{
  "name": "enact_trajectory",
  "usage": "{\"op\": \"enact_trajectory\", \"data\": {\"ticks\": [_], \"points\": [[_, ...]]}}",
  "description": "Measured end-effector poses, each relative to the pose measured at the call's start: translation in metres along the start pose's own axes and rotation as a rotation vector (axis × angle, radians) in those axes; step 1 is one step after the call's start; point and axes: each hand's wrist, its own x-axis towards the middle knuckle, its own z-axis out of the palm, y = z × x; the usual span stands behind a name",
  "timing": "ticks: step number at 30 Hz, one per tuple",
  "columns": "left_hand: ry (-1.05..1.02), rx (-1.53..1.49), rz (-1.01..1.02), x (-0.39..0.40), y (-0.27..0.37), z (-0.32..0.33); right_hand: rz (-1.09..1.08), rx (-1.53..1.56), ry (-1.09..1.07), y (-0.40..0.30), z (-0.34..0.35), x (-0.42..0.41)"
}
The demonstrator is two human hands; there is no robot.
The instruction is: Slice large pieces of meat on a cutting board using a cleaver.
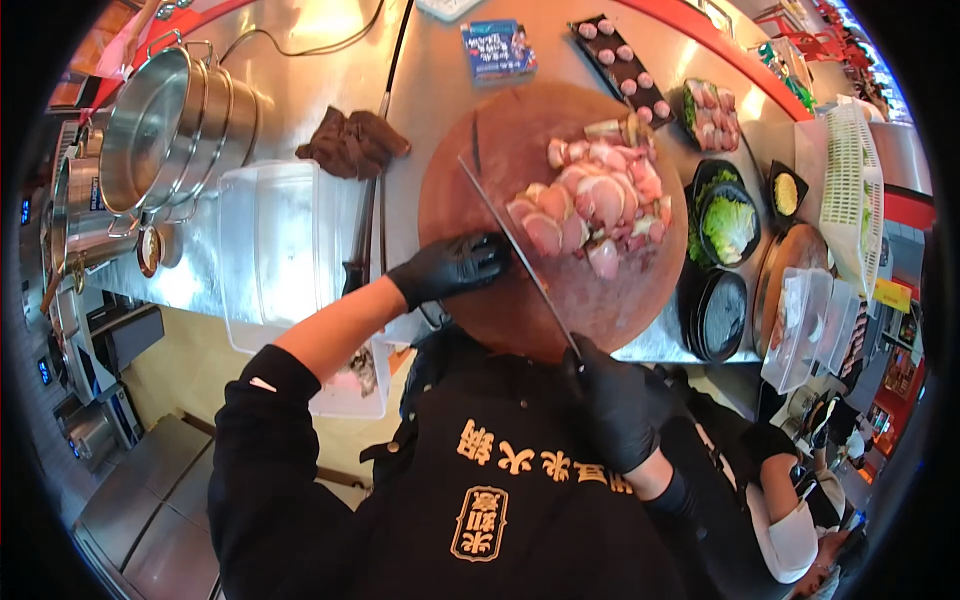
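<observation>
A long knife point(523, 259) slants over a round wooden chopping board point(480, 322), its handle in my black-gloved right hand point(611, 401) at the board's near edge. My left hand point(459, 266), gloved too, rests at the board's left side, close to the blade. Its fingers are bent, and whether something lies beneath them cannot be told. Sliced pale pink meat point(600, 195) is heaped on the board to the right of the blade. A brown cloth point(352, 142) lies crumpled on the steel counter beyond my left hand.
Steel pots point(150, 135) and a clear plastic tub point(266, 247) stand left. Behind the board are a blue printed box point(499, 49) and a black tray with meatballs point(600, 56). Lettuce bowls point(727, 225), stacked black plates point(720, 315) and a white basket point(847, 195) occupy the right. Another person point(780, 495) is at lower right.
</observation>
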Motion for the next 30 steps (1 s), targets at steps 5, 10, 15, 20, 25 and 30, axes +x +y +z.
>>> {"op": "enact_trajectory", "data": {"ticks": [5,10,15,20,25,30], "points": [[-0.15,-0.303,-0.136,0.004,0.004,-0.009,0.024,-0.027,-0.018,0.006,0.008,0.0],[-0.004,-0.257,-0.09,-0.001,0.001,0.001,0.025,0.04,-0.056,0.011,0.015,0.013],[-0.036,-0.365,-0.153,0.012,0.005,-0.019,0.028,0.133,-0.073,0.014,0.012,0.022],[-0.013,-0.293,-0.074,0.006,0.001,-0.007,0.111,0.139,-0.13,0.022,0.007,-0.001],[-0.023,-0.488,-0.177,0.011,0.006,-0.014,0.078,0.184,-0.128,0.023,0.016,0.021],[0.074,-1.464,-0.589,0.002,0.011,-0.004,0.047,0.108,-0.124,0.021,0.024,0.029]]}}
